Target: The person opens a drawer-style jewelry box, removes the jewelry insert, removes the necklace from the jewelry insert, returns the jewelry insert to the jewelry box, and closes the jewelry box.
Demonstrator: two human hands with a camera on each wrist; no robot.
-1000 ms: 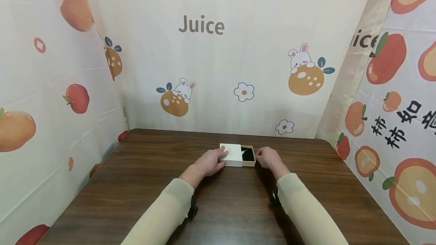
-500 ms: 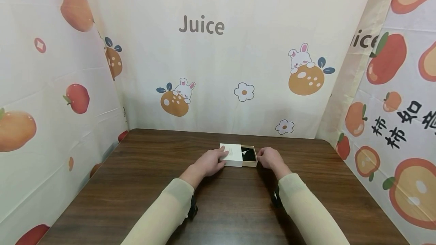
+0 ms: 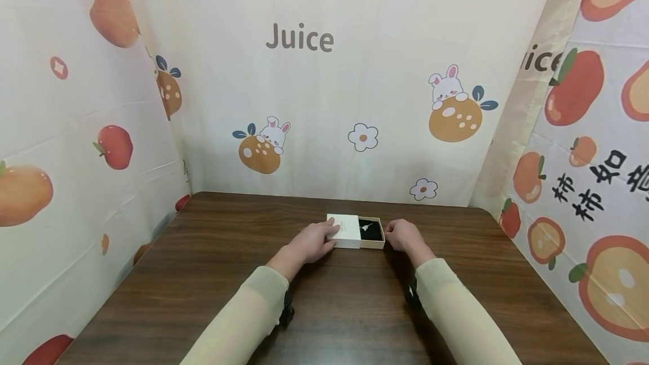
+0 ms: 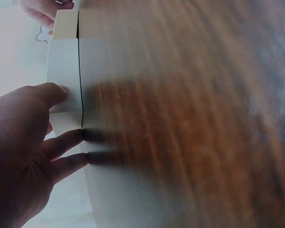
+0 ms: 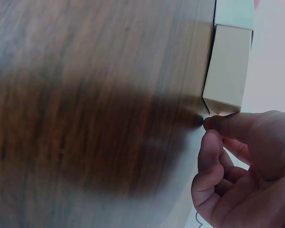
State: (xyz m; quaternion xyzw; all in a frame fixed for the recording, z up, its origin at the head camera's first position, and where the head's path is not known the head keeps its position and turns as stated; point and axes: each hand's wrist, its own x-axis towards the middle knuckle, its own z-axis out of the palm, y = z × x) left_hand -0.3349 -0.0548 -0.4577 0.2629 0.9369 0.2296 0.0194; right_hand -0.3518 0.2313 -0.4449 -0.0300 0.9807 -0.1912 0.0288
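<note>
A white jewelry box with a sliding drawer lies flat on the table. My left hand (image 3: 310,240) holds its white sleeve (image 3: 347,233), with the thumb on the near side in the left wrist view and fingers over the top in the head view. Out of the sleeve's right end sticks the tan drawer (image 5: 228,66), lined in black. On the lining rests a small silver piece of jewelry (image 3: 365,227), partly under the sleeve. At the drawer's outer end, thumb and curled forefinger of my right hand (image 3: 403,235) pinch; what exactly lies between them is mostly hidden.
The dark wooden table (image 3: 334,308) extends around the box on every side. Behind it hangs a pale curtain (image 3: 329,89) with fruit and rabbit prints, and similar cloth stands along the left and right sides.
The drawer has slid a little further right out of the sleeve, together with my right hand. More of the black lining and silver jewelry shows. My left hand and the sleeve stay put.
</note>
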